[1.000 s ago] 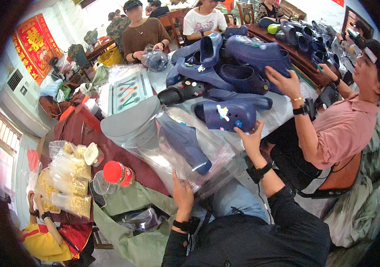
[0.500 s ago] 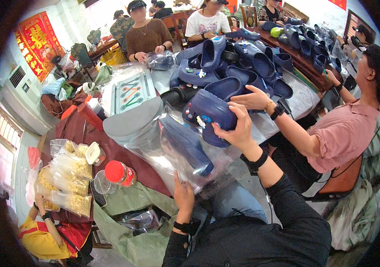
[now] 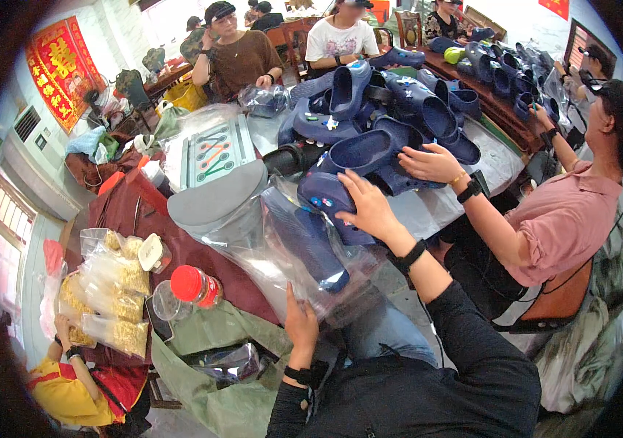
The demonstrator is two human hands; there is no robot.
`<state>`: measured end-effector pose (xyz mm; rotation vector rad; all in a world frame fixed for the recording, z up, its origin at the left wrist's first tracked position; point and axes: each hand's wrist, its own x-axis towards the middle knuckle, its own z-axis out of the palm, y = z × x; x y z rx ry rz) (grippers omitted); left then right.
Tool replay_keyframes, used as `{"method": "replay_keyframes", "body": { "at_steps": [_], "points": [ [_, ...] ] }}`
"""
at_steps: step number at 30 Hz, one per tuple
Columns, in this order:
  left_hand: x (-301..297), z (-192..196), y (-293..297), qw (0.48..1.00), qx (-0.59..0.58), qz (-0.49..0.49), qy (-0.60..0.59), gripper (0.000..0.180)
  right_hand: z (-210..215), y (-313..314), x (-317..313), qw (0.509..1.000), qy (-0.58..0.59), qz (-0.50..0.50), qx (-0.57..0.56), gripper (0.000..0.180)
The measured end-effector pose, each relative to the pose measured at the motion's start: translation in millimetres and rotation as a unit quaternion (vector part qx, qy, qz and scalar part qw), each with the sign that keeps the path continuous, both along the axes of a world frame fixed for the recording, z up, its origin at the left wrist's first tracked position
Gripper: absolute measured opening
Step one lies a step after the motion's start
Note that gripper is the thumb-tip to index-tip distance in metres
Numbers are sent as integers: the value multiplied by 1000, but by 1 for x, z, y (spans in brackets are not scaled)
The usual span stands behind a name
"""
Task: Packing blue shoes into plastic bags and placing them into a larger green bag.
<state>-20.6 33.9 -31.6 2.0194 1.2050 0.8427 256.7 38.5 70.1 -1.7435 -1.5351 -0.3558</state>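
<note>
My left hand grips the lower edge of a clear plastic bag that holds a dark blue clog. My right hand grasps a second dark blue clog with small charms on it, at the mouth of the bag. Just behind lies a pile of dark blue clogs on the table. A person in a pink shirt on my right has a hand on that pile.
A grey flat-topped lid and a tray with coloured tools sit to the left. A red-capped jar and bags of yellow pieces lie at lower left. Other people sit across the table.
My right hand has carried the charm-covered clog down from the pile to the mouth of the bag. The co-worker's hand has shifted onto the pile.
</note>
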Motion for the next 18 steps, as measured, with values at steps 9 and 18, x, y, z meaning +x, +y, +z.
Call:
{"method": "replay_keyframes", "body": {
  "at_steps": [9,18],
  "points": [
    [1,-3,0,1000,-25,-6,2,61,-56,-92,8,996,-23,-74,-50,88],
    [2,-7,-1,1000,25,-6,-5,62,-99,-143,48,982,108,-116,-103,58]
  ]
}}
